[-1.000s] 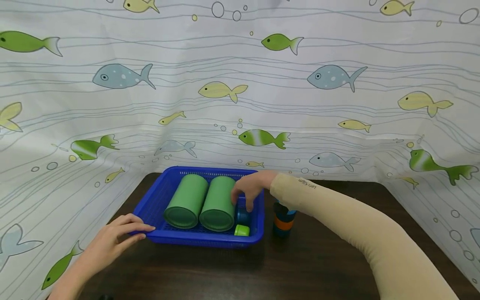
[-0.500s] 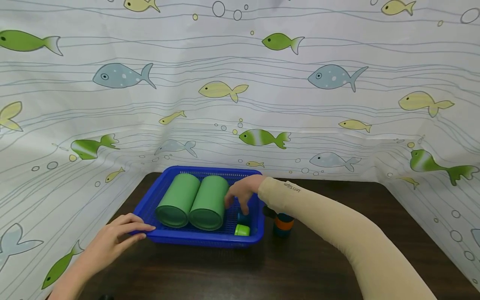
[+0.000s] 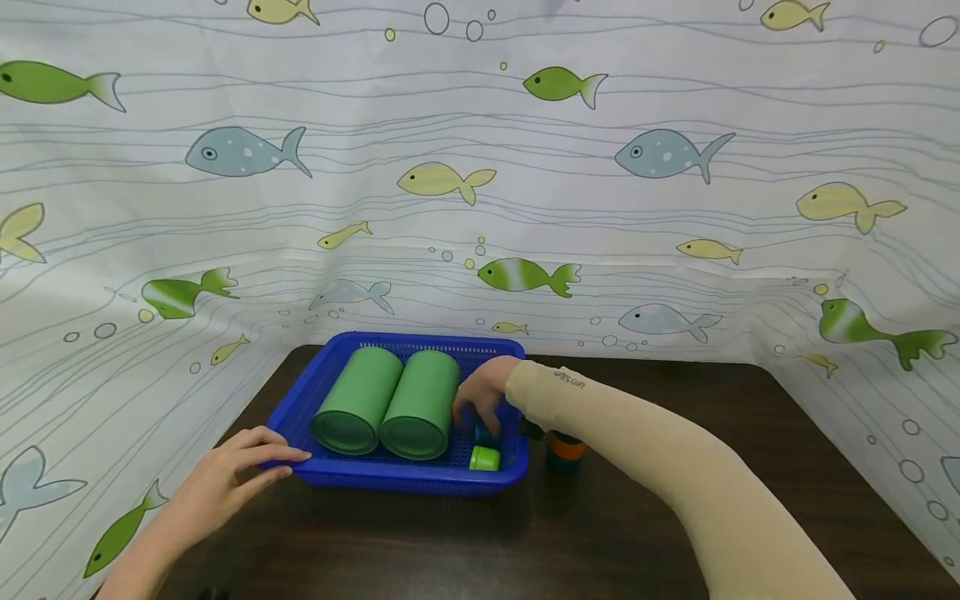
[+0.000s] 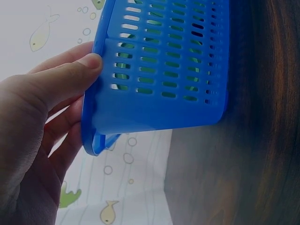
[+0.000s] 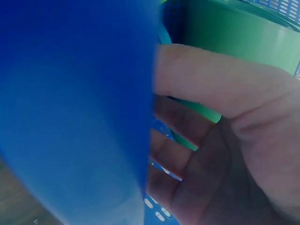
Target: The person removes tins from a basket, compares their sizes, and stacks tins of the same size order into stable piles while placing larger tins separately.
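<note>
My left hand [image 3: 228,475] grips the rim of a blue plastic basket [image 3: 397,477] at its near left corner; the left wrist view shows the thumb [image 4: 89,62] on the outer side of the rim. Inside the basket, two green cylindrical cans [image 3: 358,400] lie side by side. My right hand [image 3: 482,392] reaches down into the basket's right part, fingers spread and slightly bent, over a dark blue rounded thing [image 3: 486,433]. A lime-green cap-like piece [image 3: 484,458] lies in front of that. In the right wrist view the basket wall [image 5: 79,112] hides the fingertips.
A dark bottle-like object with an orange band [image 3: 566,448] stands on the table just right of the basket, partly behind the right forearm. The dark wooden table [image 3: 420,550] is enclosed by a fish-patterned curtain [image 3: 480,208]. A small black object [image 3: 213,594] shows at the bottom edge.
Both green cans have shifted left in the basket. The right hand first moved left against them, then sank lower over the dark blue thing. The left hand has stayed put.
</note>
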Motion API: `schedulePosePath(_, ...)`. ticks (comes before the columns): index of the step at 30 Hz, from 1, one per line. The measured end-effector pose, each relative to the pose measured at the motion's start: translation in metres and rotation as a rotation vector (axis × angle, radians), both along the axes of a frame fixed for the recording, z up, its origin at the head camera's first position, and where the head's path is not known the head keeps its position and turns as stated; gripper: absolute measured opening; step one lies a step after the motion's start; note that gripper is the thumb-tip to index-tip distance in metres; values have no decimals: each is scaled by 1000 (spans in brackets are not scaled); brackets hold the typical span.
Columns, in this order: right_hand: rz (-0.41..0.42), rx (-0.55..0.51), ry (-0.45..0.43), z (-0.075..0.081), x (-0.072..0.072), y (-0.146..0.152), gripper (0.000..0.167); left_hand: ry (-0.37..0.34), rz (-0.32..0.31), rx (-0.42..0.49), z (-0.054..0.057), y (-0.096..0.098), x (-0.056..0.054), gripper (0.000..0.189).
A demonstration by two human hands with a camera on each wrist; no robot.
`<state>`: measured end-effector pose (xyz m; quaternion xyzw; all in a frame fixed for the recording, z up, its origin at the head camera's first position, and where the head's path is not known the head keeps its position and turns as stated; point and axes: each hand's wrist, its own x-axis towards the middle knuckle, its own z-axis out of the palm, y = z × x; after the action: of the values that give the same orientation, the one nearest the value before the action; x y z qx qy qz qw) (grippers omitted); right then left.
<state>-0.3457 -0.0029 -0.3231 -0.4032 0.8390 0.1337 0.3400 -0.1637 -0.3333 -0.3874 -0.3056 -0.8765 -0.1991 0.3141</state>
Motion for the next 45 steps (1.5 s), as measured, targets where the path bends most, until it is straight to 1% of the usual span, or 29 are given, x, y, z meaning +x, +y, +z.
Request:
schedulePosePath(2,-25,10,-11,0,0,-2,70,3,-4,8,0,0,0,55)
schedulePosePath(6,-15,49,4,2,1,-6,69,11,-4,12,-1,-1,0,55)
schedulePosePath(8,-12,63,31,3,1,-8,67,9,-4,12,-1,-1,0,55)
schedulePosePath(10,-22,62,56,3,2,-10,63,7,-6,17,-2,-1,0,55)
schedulePosePath(12,-46,43,57,2,1,-11,59,7,-9,19,-3,0,-1,55)
schedulePosePath(14,-76,21,40,0,0,-12,56,8,-15,17,-4,0,-1,55)
schedulePosePath(17,-108,17,16,-4,-1,-14,54,13,-31,22,-5,0,-2,54)
schedulePosePath(20,-109,55,9,-8,-2,-15,55,16,-45,33,-5,2,-3,54)
schedulePosePath(24,-97,82,5,-11,-2,-16,56,16,-20,8,-3,3,-2,55)
schedulePosePath(27,-118,56,-15,-10,-1,-13,57,12,4,-21,-1,4,-1,56)
schedulePosePath(32,-145,6,-80,-4,2,-7,61,17,7,-32,-1,4,1,57)
schedulePosePath(38,-115,-60,-128,5,2,-1,61,29,4,-31,-2,2,2,57)
schedulePosePath(42,-85,-141,-108,12,2,3,60,34,6,-27,-2,2,3,58)
schedulePosePath(45,-56,-201,-66,16,1,7,60,38,-2,-28,-1,1,3,58)
